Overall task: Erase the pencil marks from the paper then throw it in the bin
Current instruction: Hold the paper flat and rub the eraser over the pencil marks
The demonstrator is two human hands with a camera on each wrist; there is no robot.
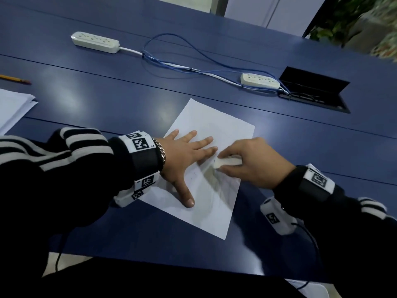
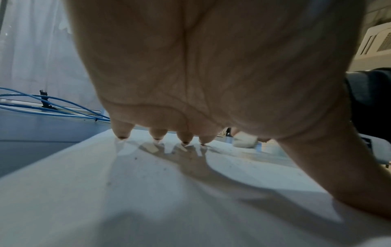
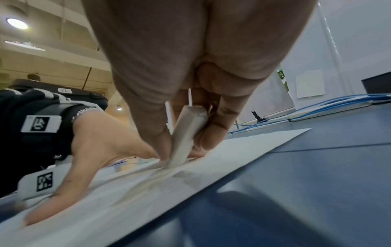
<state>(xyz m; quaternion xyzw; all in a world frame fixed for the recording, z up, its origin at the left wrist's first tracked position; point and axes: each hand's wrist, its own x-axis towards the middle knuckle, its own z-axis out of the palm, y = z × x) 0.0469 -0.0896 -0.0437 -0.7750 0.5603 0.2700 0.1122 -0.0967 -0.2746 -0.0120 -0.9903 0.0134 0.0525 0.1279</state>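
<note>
Head view: flat white rectangular paper sheet [image 1: 212, 125] w/ faint pencil marks on glossy dark-blue table [image 1: 107, 93]. Left hand [image 1: 184, 155] spread flat, fingers straight, pressing sheet. Right hand [image 1: 253, 162] pinching white oblong rubber eraser [image 1: 227, 161], end on paper. Open black recessed cable box [image 1: 313, 91] w/ wires inside.

Left wrist: fingertips [image 2: 122, 132] touching sheet.

Right wrist: thumb + fingers clamped round eraser, tip on paper.

Blur smears the eraser [image 3: 184, 142] tip on the paper [image 3: 148, 192]; pencil marks too faint to read.
</note>
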